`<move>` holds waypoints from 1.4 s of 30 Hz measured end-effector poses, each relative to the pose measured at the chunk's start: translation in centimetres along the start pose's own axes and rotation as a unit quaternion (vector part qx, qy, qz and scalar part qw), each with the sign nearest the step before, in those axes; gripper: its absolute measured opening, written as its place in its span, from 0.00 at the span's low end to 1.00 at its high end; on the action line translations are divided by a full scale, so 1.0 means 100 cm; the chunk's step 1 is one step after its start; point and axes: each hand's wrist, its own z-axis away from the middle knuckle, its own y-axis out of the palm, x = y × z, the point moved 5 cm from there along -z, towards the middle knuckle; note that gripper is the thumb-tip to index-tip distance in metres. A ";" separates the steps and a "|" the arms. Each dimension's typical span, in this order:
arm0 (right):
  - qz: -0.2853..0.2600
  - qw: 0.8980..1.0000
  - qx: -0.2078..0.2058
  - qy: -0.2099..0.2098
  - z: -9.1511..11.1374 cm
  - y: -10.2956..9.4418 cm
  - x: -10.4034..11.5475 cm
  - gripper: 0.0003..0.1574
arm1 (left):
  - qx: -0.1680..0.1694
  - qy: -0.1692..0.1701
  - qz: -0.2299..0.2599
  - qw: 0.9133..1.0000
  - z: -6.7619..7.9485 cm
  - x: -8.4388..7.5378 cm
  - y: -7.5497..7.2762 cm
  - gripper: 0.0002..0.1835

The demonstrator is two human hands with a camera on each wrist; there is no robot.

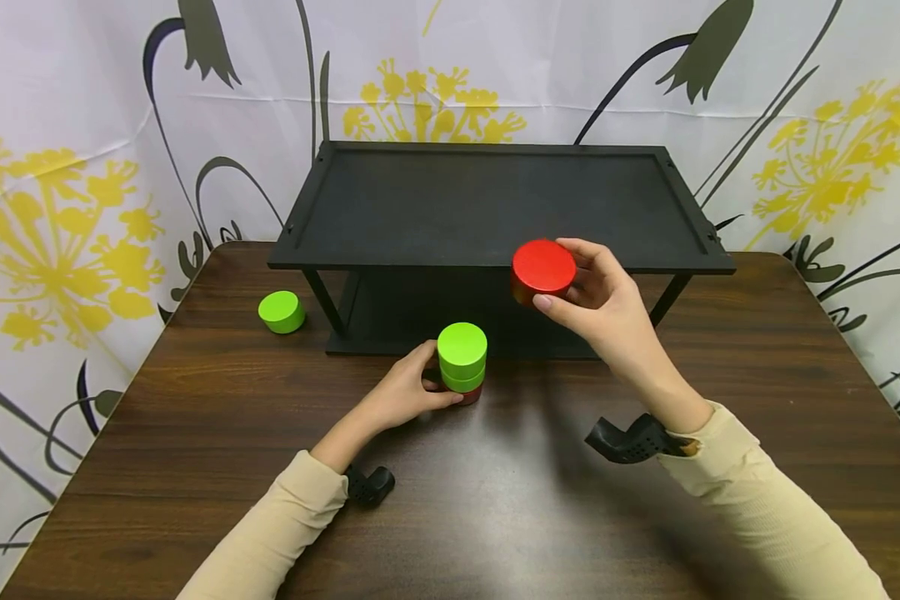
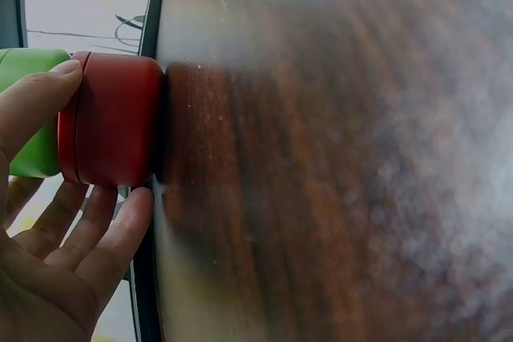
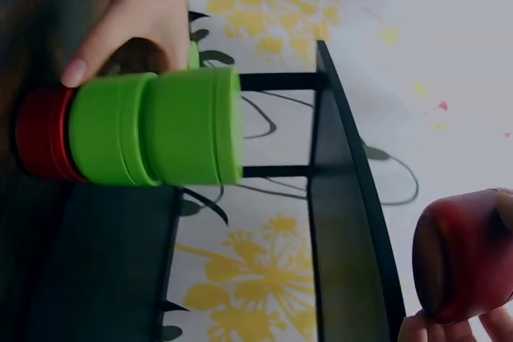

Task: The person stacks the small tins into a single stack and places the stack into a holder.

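On the table, a stack of round lidded tins stands in front of the black shelf: a red tin (image 2: pixel 120 122) at the bottom, a green tin (image 3: pixel 108 130) in the middle and another green tin (image 1: pixel 462 346) on top. My left hand (image 1: pixel 401 396) grips the stack low down, its thumb where the bottom red and middle green tins meet. Higher up and to the right, my right hand (image 1: pixel 617 310) holds a second red tin (image 1: pixel 543 268) between thumb and fingers. That tin overlaps the shelf's front edge in the head view.
The two-level black shelf (image 1: pixel 495 204) stands across the back of the wooden table (image 1: pixel 495 508). Left of its leg sits a separate green tin (image 1: pixel 281 312). Behind everything hangs a white curtain (image 1: pixel 270 100) with flower prints. Each wrist wears a black camera mount (image 1: pixel 630 439).
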 end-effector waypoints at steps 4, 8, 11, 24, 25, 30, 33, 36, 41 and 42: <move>0.000 1.000 0.021 -0.007 0.001 0.011 -0.002 0.39 | -0.002 0.001 0.000 1.000 0.000 0.000 0.000 0.35; 0.005 0.999 0.038 -0.010 0.002 0.021 -0.005 0.39 | -0.004 0.002 0.001 1.000 0.000 0.000 0.000 0.35; 0.007 0.999 0.048 -0.007 0.002 0.028 -0.008 0.40 | -0.005 0.003 0.000 1.000 0.000 -0.001 0.000 0.35; 0.013 0.997 0.076 -0.002 -0.003 0.049 -0.028 0.39 | -0.001 0.004 0.004 1.000 0.000 -0.002 -0.001 0.35; 0.012 0.997 0.077 0.000 -0.003 0.050 -0.030 0.39 | -0.001 0.005 0.006 1.000 0.000 -0.002 -0.001 0.35; 0.010 0.996 0.084 0.007 -0.004 0.055 -0.039 0.40 | 0.003 0.008 0.013 1.000 0.000 -0.001 0.000 0.35; 0.007 0.996 0.085 0.012 -0.003 0.057 -0.042 0.40 | 0.003 0.009 0.016 1.000 0.000 0.000 0.000 0.35; 0.007 0.996 0.087 0.015 -0.004 0.058 -0.045 0.39 | 0.002 0.009 0.017 1.000 -0.001 0.001 0.000 0.34; 0.009 0.995 0.094 0.022 -0.005 0.061 -0.050 0.38 | 0.003 0.005 0.015 1.000 -0.001 0.002 0.000 0.34; 0.008 0.995 0.095 0.022 -0.005 0.061 -0.051 0.38 | 0.003 0.003 0.015 1.000 -0.002 0.002 0.000 0.34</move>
